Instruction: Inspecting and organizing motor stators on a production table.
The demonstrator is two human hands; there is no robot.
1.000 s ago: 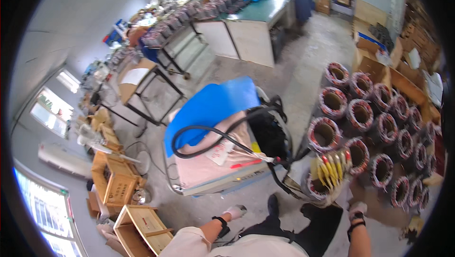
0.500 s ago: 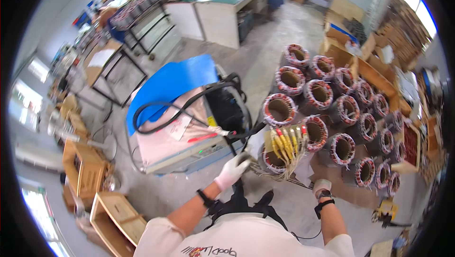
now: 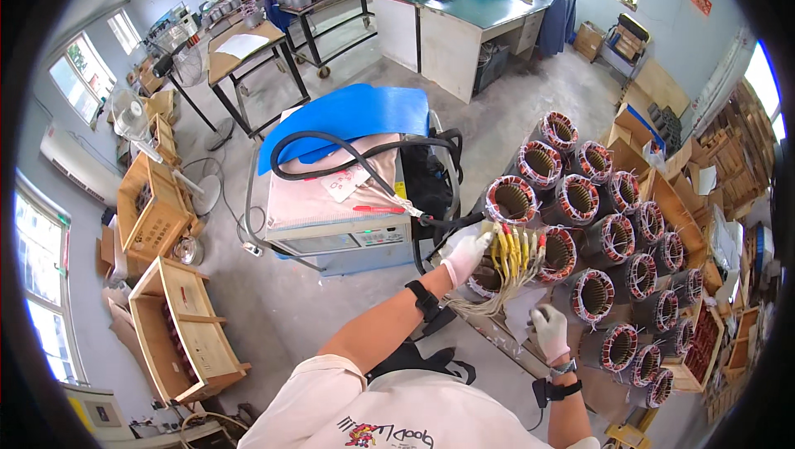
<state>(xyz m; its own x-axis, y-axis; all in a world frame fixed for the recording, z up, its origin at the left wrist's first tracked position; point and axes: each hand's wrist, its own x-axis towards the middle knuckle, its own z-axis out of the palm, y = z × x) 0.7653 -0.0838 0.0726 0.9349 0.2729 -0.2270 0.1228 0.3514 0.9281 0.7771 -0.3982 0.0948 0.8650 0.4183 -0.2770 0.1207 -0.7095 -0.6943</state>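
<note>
My white-gloved left hand reaches to the left edge of a row of yellow clips with pale leads. Its fingers are drawn together, their tips against the nearest clip; what they pinch is hidden. The clips sit over a stator, partly covered by them and my hand. A bundle of pale wires hangs in front. My right hand, also gloved, is beside a white sheet, its fingers loosely bent and apart, with nothing visible in them. Several wound stators with red and white end windings stand to the right.
A test machine with a blue sheet and a thick black cable on top stands ahead left. Wooden crates line the left side. A green-topped workbench is farther back, and cardboard boxes stand behind the stators.
My left hand has moved up and right from the front edge beside the stators to the clips. My right hand has come off the edge near the sheet. The head view has shifted.
</note>
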